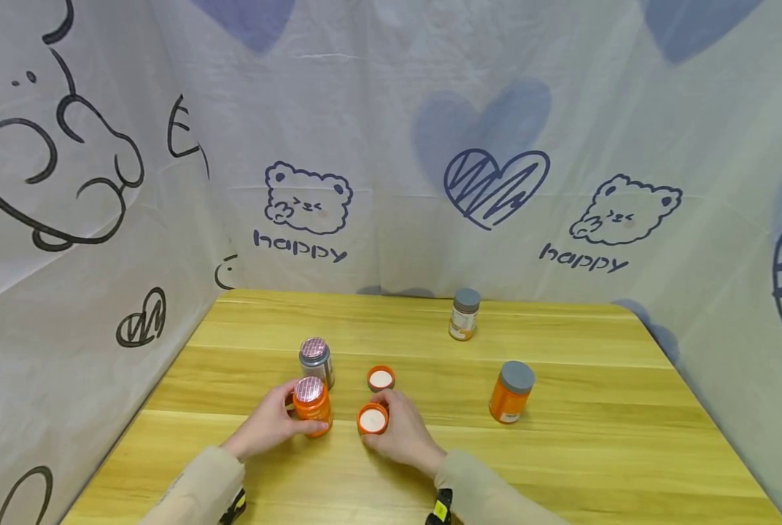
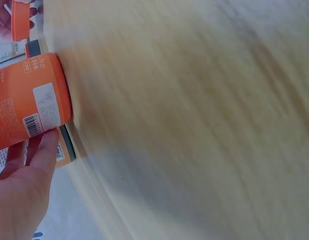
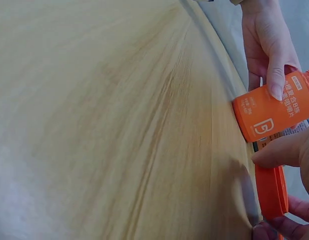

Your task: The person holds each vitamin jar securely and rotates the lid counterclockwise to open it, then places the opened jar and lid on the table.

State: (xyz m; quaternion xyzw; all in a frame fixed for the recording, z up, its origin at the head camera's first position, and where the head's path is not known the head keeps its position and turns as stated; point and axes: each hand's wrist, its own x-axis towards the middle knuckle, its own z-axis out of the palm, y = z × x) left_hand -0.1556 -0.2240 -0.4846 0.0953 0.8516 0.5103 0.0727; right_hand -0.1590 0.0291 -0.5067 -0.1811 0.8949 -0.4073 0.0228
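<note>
My left hand (image 1: 269, 426) grips an orange bottle (image 1: 314, 417) by its sides, thumb across the front. The bottle has no cap on and a shiny foil seal covers its mouth; it stands upright, its base at the tabletop in the left wrist view. To its right, my right hand (image 1: 405, 432) pinches an orange cap (image 1: 373, 420) by the rim, white inner side up. Just behind that hand lies another orange-rimmed cap (image 1: 381, 379), also white side up. A grey bottle (image 1: 316, 360) with a foil-sealed mouth stands close behind the orange bottle.
On the right of the wooden table (image 1: 601, 408) stands an orange bottle with a grey lid (image 1: 511, 394). Near the back edge is a smaller bottle with a grey lid and pale label (image 1: 464, 315). A printed white cloth (image 1: 391, 240) hangs behind and along the sides.
</note>
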